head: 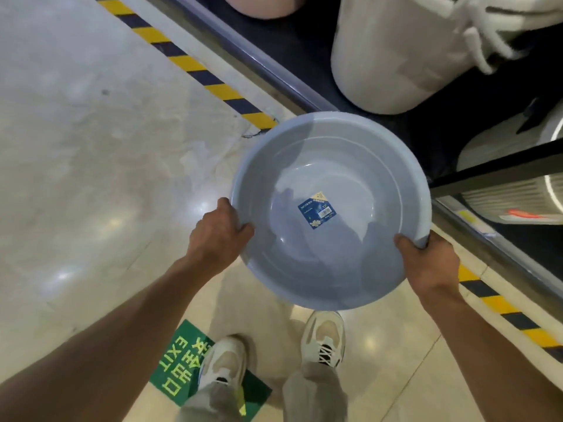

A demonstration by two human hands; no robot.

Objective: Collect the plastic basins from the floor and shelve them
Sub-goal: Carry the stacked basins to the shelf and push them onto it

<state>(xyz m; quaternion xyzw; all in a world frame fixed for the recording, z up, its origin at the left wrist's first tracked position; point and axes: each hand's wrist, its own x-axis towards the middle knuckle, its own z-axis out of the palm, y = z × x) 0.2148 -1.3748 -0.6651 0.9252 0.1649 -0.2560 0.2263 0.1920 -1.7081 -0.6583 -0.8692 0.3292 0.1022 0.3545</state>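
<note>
Floor: pale, shiny floor [91,178] fills the left and the bottom of the view, with light spots reflected on it.
Striped tape: a yellow and black tape [195,71] runs on the floor from the upper left toward the lower right, just beside the shelf edge; part of it is hidden under the basin.
Exit sign: a green sticker [179,370] with the word EXIT and other characters lies on the floor at the bottom; the left shoe stands partly on it.
Left hand: the left hand [217,236] is closed on the left rim of the basin, thumb over the rim on the inside, the other fingers hidden under it.
Shoes: two light shoes [324,339] with beige trousers above them stand on the floor below the basin.
Basin: a round grey-blue plastic basin [350,269] is held in the air between both hands, open side up, over the floor and close to the shelf edge. It is not on the shelf.
Label: a small blue label [317,210] with a yellow corner is stuck on the inside bottom of the basin.
Right hand: the right hand [431,263] is closed on the right rim, thumb inside, fingers around the outside.
Shelf: a low dark shelf [304,53] crosses the upper right.
Buckets: large white containers [390,62] stand on the shelf, well apart from the basin; more white goods at the far right are blurred.
</note>
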